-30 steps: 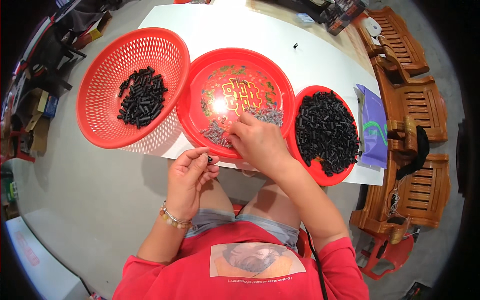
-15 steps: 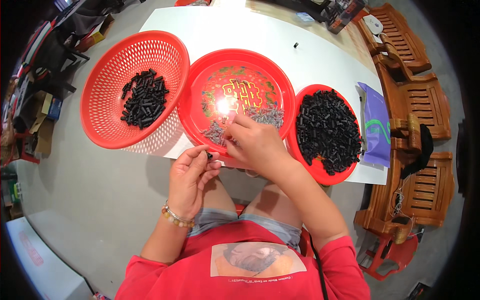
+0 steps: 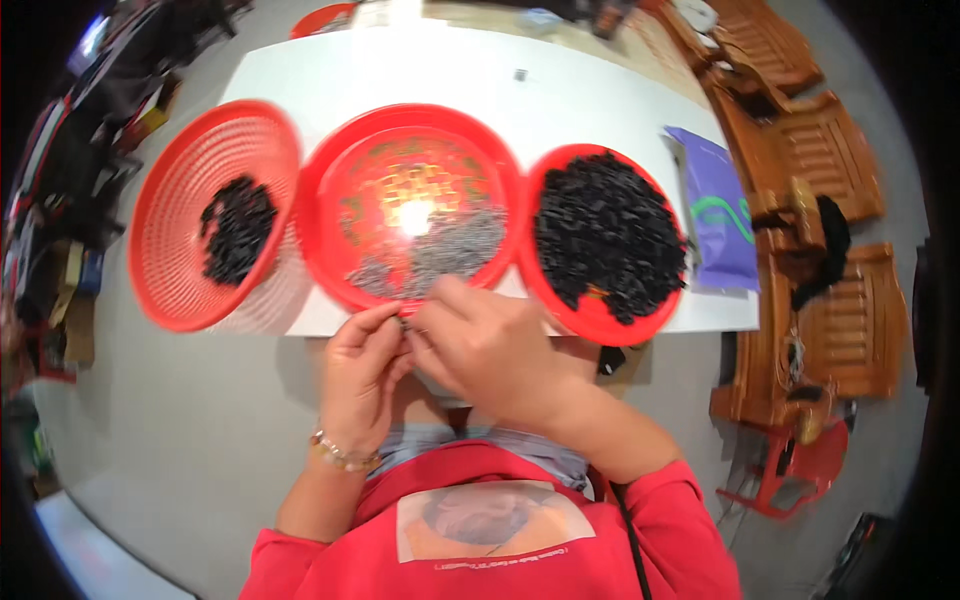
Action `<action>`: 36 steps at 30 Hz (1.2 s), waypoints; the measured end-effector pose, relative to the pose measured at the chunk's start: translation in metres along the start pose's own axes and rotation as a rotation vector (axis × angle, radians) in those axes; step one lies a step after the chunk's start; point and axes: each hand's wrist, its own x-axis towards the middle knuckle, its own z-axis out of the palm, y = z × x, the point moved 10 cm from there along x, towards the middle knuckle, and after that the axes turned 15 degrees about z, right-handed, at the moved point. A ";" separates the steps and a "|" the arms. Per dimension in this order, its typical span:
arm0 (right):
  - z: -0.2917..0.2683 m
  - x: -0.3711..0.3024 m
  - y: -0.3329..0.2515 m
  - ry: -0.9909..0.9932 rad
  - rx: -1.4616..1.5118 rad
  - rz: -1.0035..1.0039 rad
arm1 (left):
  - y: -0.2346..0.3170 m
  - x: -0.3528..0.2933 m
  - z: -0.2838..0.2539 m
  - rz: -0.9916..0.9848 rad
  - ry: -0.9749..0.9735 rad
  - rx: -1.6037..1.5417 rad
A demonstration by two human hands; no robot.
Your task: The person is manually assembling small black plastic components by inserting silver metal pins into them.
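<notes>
My left hand pinches a small black tubular piece at the near edge of the table. Up against it, the closed fingertips of my right hand meet the piece. Whatever the right fingers hold is hidden by blur. Just beyond both hands lies a round red tray with many small silvery metal parts along its near and right side. To the right, a red tray is heaped with black tubular pieces. A red mesh basket at the left contains more black pieces.
A purple packet lies at the right end of the white table. One small dark piece sits alone toward the back. Wooden seats and a red plastic stool stand to the right.
My right hand has come back from the metal parts to my left fingertips. The whole view has shifted, so the table and its containers appear further left.
</notes>
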 end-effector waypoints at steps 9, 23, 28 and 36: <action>-0.019 -0.019 0.027 0.026 0.271 0.108 | -0.027 -0.017 0.031 -0.228 -0.031 -0.306; -0.086 -0.082 0.174 0.214 -0.370 0.574 | -0.056 -0.024 0.046 -0.409 -0.133 -0.381; -0.074 -0.079 0.176 0.169 -0.430 0.532 | -0.054 -0.026 0.048 -0.411 -0.167 -0.376; -0.084 -0.078 0.128 0.240 -0.156 0.308 | -0.056 -0.022 0.051 -0.413 -0.180 -0.334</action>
